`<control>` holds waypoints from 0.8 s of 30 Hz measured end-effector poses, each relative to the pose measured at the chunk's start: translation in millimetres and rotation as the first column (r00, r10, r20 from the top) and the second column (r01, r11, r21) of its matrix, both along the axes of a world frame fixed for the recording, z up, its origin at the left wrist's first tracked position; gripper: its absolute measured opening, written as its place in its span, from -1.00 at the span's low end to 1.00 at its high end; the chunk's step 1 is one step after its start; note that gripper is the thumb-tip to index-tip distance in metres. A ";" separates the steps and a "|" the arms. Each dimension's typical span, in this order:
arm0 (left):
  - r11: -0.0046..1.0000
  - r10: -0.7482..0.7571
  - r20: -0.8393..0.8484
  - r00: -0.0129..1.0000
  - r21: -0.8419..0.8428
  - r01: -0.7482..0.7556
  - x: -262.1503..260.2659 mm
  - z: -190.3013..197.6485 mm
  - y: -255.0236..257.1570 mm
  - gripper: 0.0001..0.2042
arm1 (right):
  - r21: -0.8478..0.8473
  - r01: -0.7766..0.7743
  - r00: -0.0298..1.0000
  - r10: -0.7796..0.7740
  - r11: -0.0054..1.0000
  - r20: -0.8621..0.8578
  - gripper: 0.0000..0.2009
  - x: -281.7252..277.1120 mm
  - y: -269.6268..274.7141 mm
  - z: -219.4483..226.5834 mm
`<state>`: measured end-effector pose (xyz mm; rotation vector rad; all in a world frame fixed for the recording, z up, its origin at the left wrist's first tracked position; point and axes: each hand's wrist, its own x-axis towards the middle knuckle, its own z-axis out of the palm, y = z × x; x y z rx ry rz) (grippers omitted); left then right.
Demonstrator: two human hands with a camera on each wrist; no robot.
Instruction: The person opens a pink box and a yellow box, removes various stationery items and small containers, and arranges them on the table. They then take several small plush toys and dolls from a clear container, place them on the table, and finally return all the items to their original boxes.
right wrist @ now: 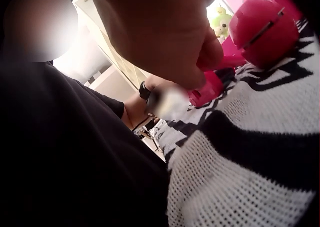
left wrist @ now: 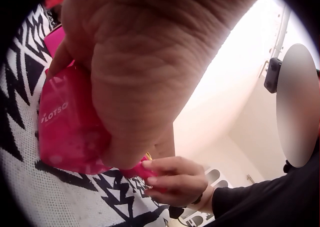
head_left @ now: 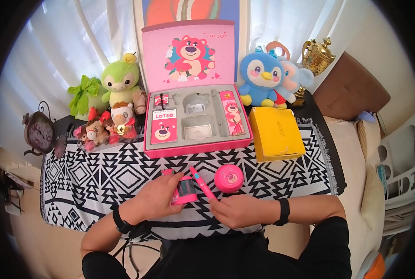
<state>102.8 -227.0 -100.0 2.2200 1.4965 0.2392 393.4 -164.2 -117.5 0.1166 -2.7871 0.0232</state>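
My left hand (head_left: pixel 155 197) grips a pink case (head_left: pixel 184 199) with a smoky see-through window, which looks like a pencil sharpener; LOTSO is printed on its side in the left wrist view. Between the thumb and fingers of my right hand (head_left: pixel 237 210) is a slim pink pen-shaped stick (head_left: pixel 203 184) with a blue spot, its upper end angled toward the case. A round pink box (head_left: pixel 229 178) with a bear face rests on the patterned cloth just beyond the right hand. In the right wrist view this round box (right wrist: pixel 265 32) shows a dark slot across its side.
Behind the hands stands a raised-lid pink gift box (head_left: pixel 198 151) with grey moulded hollows, a bear notebook (head_left: pixel 164 128) and other pieces. A yellow box (head_left: pixel 278 134) sits to its right. Plush toys (head_left: pixel 120 76) flank it, with a clock (head_left: pixel 40 131) at far left.
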 end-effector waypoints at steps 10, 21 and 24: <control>0.985 -0.116 0.064 0.991 0.139 0.106 18.0 21.9 21.7 -0.25 | -0.216 0.287 0.926 -0.328 0.933 -0.188 -0.85 15.1 45.7 30.8; 0.940 -0.336 -0.008 0.942 0.067 0.335 106.5 -5.8 76.3 -0.23 | -0.205 0.887 0.457 -0.851 0.414 0.260 -0.62 -22.3 173.0 25.2; 0.926 -0.377 -0.081 0.923 -0.020 0.377 108.5 3.8 74.4 -0.20 | -0.207 0.910 0.406 -0.876 0.360 0.261 -0.56 -30.3 181.0 23.6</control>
